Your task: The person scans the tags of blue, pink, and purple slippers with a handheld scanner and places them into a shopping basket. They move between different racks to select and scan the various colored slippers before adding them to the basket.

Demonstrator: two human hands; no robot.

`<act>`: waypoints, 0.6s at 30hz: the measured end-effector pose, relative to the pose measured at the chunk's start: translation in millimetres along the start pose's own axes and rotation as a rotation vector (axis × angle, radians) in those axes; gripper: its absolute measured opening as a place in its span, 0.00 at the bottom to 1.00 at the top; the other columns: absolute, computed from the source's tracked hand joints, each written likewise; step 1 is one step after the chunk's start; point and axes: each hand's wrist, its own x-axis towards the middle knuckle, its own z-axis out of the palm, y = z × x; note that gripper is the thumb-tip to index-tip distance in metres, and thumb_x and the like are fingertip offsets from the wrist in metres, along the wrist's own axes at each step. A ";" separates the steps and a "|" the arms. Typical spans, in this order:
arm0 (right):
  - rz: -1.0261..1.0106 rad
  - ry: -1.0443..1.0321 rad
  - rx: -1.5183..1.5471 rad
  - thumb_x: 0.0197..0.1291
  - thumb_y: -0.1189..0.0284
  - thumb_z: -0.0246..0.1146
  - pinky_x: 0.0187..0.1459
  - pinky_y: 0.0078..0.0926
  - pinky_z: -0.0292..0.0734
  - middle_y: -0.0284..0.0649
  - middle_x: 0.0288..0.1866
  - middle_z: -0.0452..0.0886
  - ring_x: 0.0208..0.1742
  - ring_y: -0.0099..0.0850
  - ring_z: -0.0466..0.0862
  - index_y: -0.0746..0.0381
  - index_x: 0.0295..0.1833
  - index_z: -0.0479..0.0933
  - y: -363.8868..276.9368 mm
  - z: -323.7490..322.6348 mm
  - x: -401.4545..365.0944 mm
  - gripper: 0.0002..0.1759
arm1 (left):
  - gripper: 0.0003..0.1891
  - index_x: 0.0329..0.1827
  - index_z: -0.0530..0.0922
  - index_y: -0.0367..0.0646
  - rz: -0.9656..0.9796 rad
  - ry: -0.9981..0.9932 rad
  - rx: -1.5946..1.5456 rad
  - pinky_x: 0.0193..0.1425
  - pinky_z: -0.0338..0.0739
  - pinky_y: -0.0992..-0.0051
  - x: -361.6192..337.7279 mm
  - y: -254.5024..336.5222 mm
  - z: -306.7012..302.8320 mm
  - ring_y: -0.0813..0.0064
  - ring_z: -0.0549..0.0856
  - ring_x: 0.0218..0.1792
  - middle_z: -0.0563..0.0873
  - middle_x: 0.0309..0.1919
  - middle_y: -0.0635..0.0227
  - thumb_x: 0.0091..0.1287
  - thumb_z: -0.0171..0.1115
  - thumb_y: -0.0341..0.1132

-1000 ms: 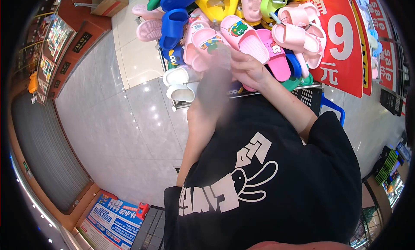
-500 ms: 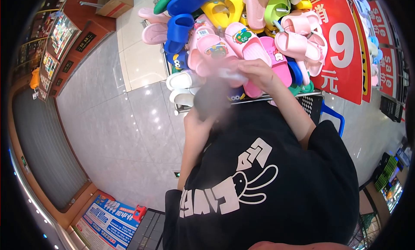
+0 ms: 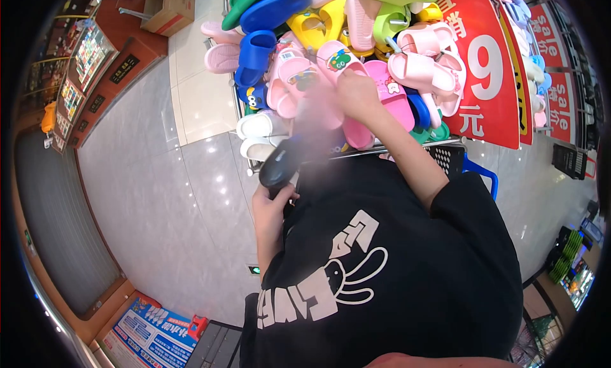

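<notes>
My left hand (image 3: pixel 273 205) is wrapped round the handle of a black handheld device (image 3: pixel 280 166), its head tilted up toward the slippers. Over the rack, my right hand (image 3: pixel 358 97) has its fingers bent at a pink slipper with a green cartoon patch (image 3: pixel 338 59); a blurred patch of the view hides part of the fingertips, and what they hold cannot be made out. Around it lie a bright pink slipper (image 3: pixel 396 104), a blue slipper (image 3: pixel 256 55) and white slippers (image 3: pixel 258 148).
A metal rack edge (image 3: pixel 363 153) runs before my body. Right of the slippers stands a red price sign (image 3: pixel 487 69), with a blue-handled basket (image 3: pixel 482 170) below. A cardboard box (image 3: pixel 168 10) is at upper left, a blue printed board (image 3: pixel 149 333) at lower left.
My left hand and the black device have moved slightly left and down. My right hand has shifted left, its fingers more bent. The whole view has shifted a little.
</notes>
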 end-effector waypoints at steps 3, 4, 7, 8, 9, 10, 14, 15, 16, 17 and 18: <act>-0.031 0.086 -0.003 0.56 0.55 0.63 0.38 0.43 0.81 0.53 0.34 0.84 0.35 0.45 0.86 0.64 0.37 0.84 6.1 2.2 3.8 0.21 | 0.10 0.42 0.79 0.32 0.021 -0.046 0.047 0.41 0.79 0.75 -14.5 -1.1 1.4 0.74 0.84 0.33 0.84 0.32 0.64 0.60 0.65 0.27; -0.015 0.106 0.000 0.56 0.55 0.63 0.38 0.43 0.81 0.53 0.34 0.84 0.35 0.45 0.86 0.64 0.37 0.84 8.5 10.9 3.1 0.21 | 0.10 0.42 0.79 0.31 0.019 -0.045 0.061 0.41 0.79 0.75 -15.1 -6.7 -2.0 0.74 0.84 0.33 0.84 0.32 0.64 0.60 0.65 0.27; 0.063 0.345 -0.012 0.55 0.59 0.62 0.35 0.42 0.81 0.49 0.30 0.84 0.31 0.43 0.86 0.64 0.30 0.84 9.2 26.0 2.2 0.18 | 0.10 0.42 0.79 0.31 0.001 -0.060 0.115 0.41 0.80 0.74 -16.8 -13.6 -9.8 0.73 0.84 0.32 0.83 0.31 0.63 0.60 0.64 0.27; 0.035 0.298 0.028 0.55 0.60 0.62 0.35 0.42 0.81 0.47 0.28 0.84 0.30 0.42 0.86 0.63 0.28 0.84 6.3 20.0 1.2 0.17 | 0.11 0.44 0.79 0.31 0.023 -0.075 0.104 0.38 0.78 0.76 -14.8 -21.7 -16.1 0.74 0.84 0.32 0.84 0.33 0.64 0.60 0.65 0.27; 0.009 0.253 0.068 0.55 0.61 0.61 0.35 0.42 0.81 0.46 0.27 0.84 0.30 0.42 0.86 0.62 0.26 0.84 3.8 14.8 -2.7 0.16 | 0.12 0.46 0.79 0.32 0.044 -0.094 0.091 0.36 0.77 0.77 -14.8 -29.0 -20.1 0.75 0.84 0.32 0.85 0.35 0.64 0.60 0.66 0.26; 0.045 0.269 0.061 0.55 0.61 0.61 0.35 0.42 0.81 0.46 0.27 0.84 0.30 0.42 0.86 0.62 0.26 0.84 0.3 11.5 -9.1 0.16 | 0.11 0.44 0.79 0.31 0.042 -0.097 0.120 0.37 0.78 0.76 -20.9 -27.2 -19.7 0.75 0.84 0.32 0.84 0.33 0.64 0.60 0.66 0.26; 0.053 0.374 0.166 0.56 0.61 0.61 0.35 0.41 0.81 0.45 0.30 0.84 0.31 0.41 0.86 0.62 0.28 0.83 -11.9 -4.8 -60.1 0.15 | 0.11 0.43 0.79 0.31 0.081 -0.212 0.140 0.37 0.79 0.74 -38.3 -50.6 -36.8 0.73 0.85 0.33 0.84 0.32 0.63 0.60 0.66 0.28; -0.037 0.412 0.179 0.58 0.62 0.60 0.35 0.41 0.81 0.45 0.32 0.83 0.33 0.41 0.86 0.63 0.30 0.83 -15.5 -7.6 -79.9 0.15 | 0.11 0.43 0.79 0.31 0.070 -0.244 0.163 0.37 0.79 0.74 -42.5 -54.5 -41.2 0.73 0.85 0.33 0.84 0.32 0.63 0.60 0.66 0.28; -0.016 0.372 0.205 0.57 0.59 0.61 0.40 0.43 0.79 0.46 0.33 0.83 0.37 0.42 0.85 0.63 0.31 0.83 -18.7 -5.3 -99.6 0.17 | 0.11 0.44 0.79 0.31 0.047 -0.233 0.195 0.37 0.79 0.74 -48.0 -59.9 -46.0 0.72 0.85 0.33 0.84 0.32 0.63 0.60 0.66 0.28; 0.016 0.371 0.203 0.57 0.59 0.61 0.40 0.43 0.79 0.46 0.33 0.83 0.37 0.42 0.85 0.63 0.31 0.83 -22.2 0.8 -123.7 0.17 | 0.11 0.44 0.79 0.31 0.026 -0.217 0.223 0.36 0.80 0.74 -54.0 -66.2 -51.0 0.72 0.86 0.33 0.84 0.32 0.63 0.60 0.66 0.27; 0.036 0.397 0.186 0.57 0.59 0.61 0.39 0.42 0.80 0.45 0.32 0.83 0.36 0.41 0.85 0.63 0.30 0.84 -26.1 6.1 -150.2 0.17 | 0.11 0.44 0.79 0.31 0.018 -0.238 0.234 0.36 0.80 0.74 -58.5 -73.6 -56.0 0.72 0.86 0.33 0.84 0.32 0.63 0.60 0.66 0.27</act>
